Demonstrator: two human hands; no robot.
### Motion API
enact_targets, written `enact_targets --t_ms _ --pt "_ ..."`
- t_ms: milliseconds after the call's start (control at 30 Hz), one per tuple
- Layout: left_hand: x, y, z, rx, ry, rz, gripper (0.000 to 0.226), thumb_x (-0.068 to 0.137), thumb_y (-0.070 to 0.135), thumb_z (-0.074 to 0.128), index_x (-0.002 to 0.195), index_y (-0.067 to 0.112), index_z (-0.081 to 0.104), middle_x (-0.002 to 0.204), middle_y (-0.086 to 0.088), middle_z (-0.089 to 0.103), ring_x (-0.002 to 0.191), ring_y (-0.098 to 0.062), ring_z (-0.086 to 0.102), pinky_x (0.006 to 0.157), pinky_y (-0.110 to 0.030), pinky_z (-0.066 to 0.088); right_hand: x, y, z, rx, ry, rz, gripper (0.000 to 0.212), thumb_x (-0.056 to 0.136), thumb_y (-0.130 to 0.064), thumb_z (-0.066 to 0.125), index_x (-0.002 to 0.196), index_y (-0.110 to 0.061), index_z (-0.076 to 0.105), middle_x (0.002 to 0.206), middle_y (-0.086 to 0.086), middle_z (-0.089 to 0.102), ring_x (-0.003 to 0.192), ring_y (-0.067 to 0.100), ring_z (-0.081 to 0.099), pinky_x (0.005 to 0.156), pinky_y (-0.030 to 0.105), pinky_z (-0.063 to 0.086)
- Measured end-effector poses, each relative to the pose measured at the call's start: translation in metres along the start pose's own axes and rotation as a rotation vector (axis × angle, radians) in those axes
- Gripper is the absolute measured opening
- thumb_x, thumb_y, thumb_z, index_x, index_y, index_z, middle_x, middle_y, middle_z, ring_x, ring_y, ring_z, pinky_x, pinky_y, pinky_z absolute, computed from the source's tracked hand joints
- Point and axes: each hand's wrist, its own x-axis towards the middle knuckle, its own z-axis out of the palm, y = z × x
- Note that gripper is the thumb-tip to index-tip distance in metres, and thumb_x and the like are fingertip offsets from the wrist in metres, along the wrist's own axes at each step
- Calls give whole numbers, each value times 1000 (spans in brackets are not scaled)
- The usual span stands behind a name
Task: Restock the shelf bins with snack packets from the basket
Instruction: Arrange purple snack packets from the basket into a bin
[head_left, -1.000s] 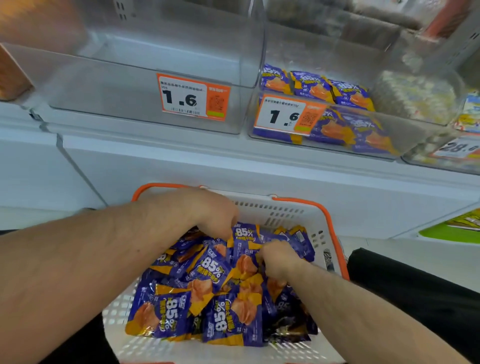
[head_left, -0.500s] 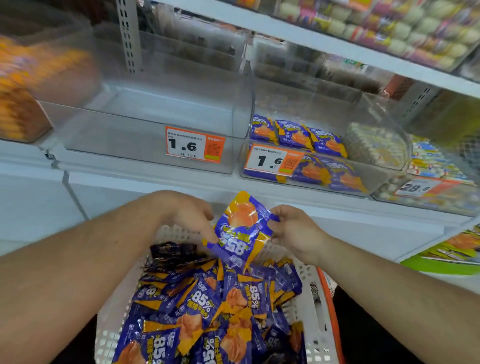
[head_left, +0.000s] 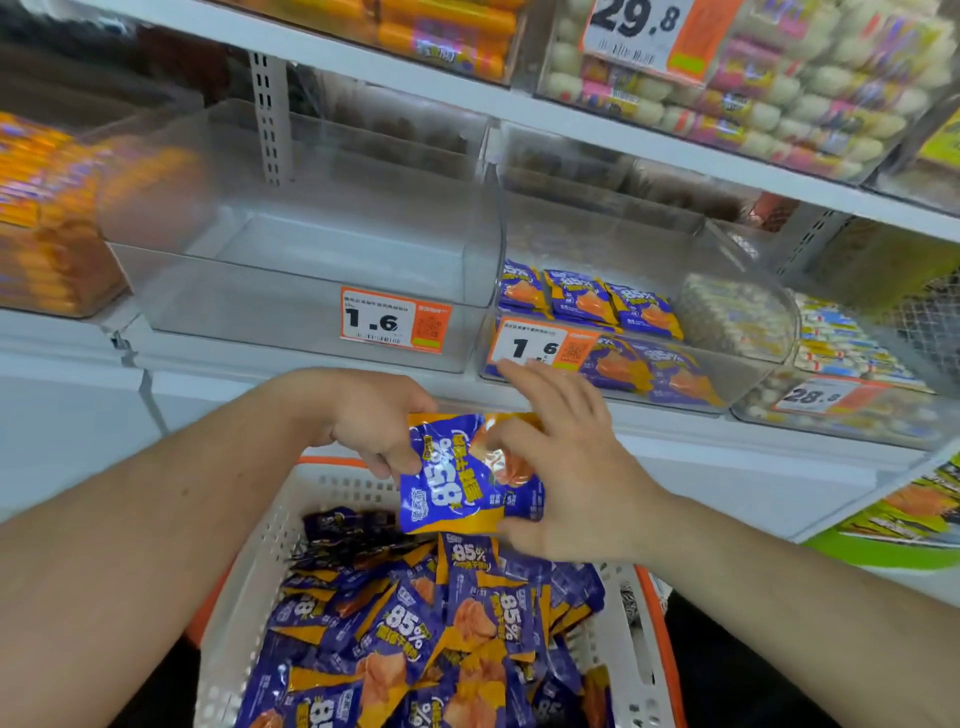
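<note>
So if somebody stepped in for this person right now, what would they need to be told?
Left hand: grips the left edge of one purple snack packet, held above the basket.
Right hand: fingers spread against the same packet's right side, thumb under it.
Basket: heaped with matching packets.
Right clear bin, tagged 1.6: holds several of the same packets, with room left.
Left clear bin, also tagged 1.6: no packets visible.
Done: one packet lifted. Left: put it in a bin, then move the rest across.
</note>
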Motion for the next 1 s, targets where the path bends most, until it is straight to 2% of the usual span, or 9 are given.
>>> enact_targets --t_ms 100,200,300,500,567,633,700,833,1000 --pt "-2 12 2 -40 -31 49 22 87 -3 65 98 15 61 91 -2 72 82 -16 67 69 -26 55 6 -7 4 -159 -60 -43 79 49 -63 76 113 -24 52 152 14 36 142 33 30 116 49 10" --pt "-3 23 4 -77 5 131 22 88 -4 62 92 17 60 88 3 73 77 -11 65 66 -24 52 8 -4 6 -121 -7 -2 74 58 -70 72 108 -20 49 132 12 54 119 32 53 105 44 31" --pt "-2 35 8 -173 113 230 16 86 2 63 87 18 61 79 7 71 70 -8 59 58 -19 44 2 1 -2 -82 44 85 70 59 -65 57 110 -18 51 134 14 53 114 35 56 98 43 43" --pt "14 78 24 -651 445 365 23 100 23 50 89 14 69 78 -4 71 70 -16 61 66 -31 43 0 37 -42 181 377 381 56 61 -51 63 104 -15 58 113 3 57 106 17 53 82 22 39" --pt "30 84 32 -341 728 495 21 94 28 53 84 17 68 75 4 71 76 -17 63 72 -33 44 5 63 -66 214 454 545 47 67 -45 72 103 -20 55 101 -4 52 90 8 47 73 20 32" --pt "49 86 39 355 1035 639 28 81 34 50 95 21 70 92 5 71 93 -22 62 84 -36 43 13 96 -88 177 423 700 46 73 -46 74 106 -24 52 101 -4 51 87 9 47 74 26 33" --pt "75 85 49 748 1045 635 51 72 34 53 118 18 66 121 -1 65 116 -28 55 101 -44 32 24 128 -101 120 351 800 50 74 -56 68 108 -24 50 105 1 59 94 20 55 77 33 42" --pt "108 82 57 829 1023 408 83 56 25 73 136 11 55 132 -10 58 121 -36 54 110 -51 23 45 172 -100 -41 142 944 68 75 -64 57 123 -17 48 118 12 62 109 35 58 84 39 49" --pt "122 85 67 798 1225 357 76 54 21 70 129 10 60 116 -10 61 107 -36 53 109 -51 29 59 198 -72 -109 -106 1031 73 78 -67 58 123 -9 56 123 17 61 111 37 58 77 32 42"
